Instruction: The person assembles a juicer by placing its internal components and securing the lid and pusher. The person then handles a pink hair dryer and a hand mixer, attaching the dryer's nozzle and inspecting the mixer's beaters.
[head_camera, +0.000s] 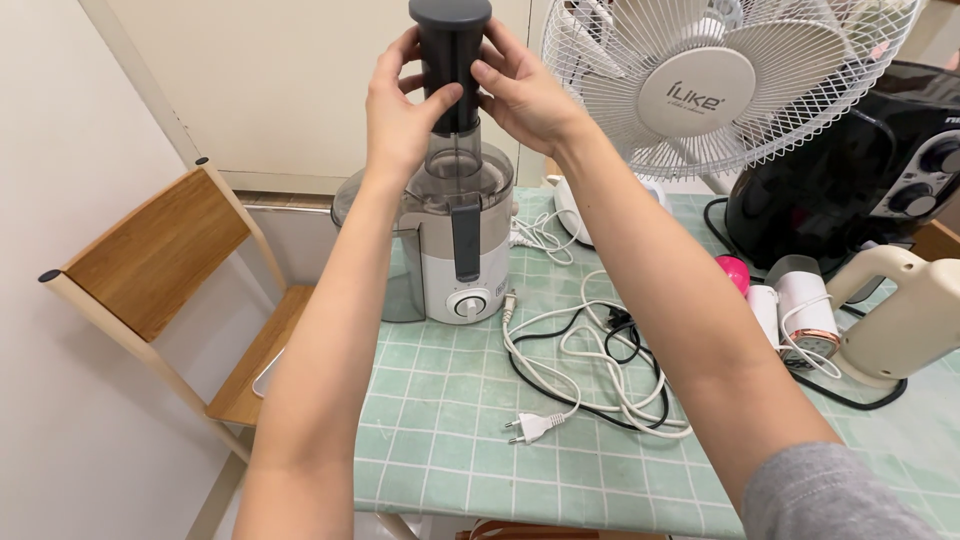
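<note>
Landmark: the juicer (455, 245), white and grey, is stood on the green checked tablecloth (450, 440) at the far left of the table.
Pusher: a dark grey pusher (450, 55) is held upright above the juicer, its lower end set in the clear feed tube (455, 160) on the juicer's lid.
Left hand: the left hand (398, 105) is closed round the left side of the pusher, the thumb laid across its front.
Right hand: the right hand (522, 90) is closed round the right side of the pusher, fingers wrapped behind it.
Cables: a tangle of white and black cables (590, 350) is spread just right of the juicer; a white plug (530, 428) is seen nearer the camera than the juicer.
Fan: a white fan (720, 85) is stood behind and to the right of the juicer.
Black appliance: a black appliance with dials (860, 170) is placed well right of the juicer, behind the fan.
Cream appliance: a cream handled appliance (905, 315) is set far right of the juicer.
Chair: a wooden chair (170, 270) is stood left of the juicer, beside the table.
</note>
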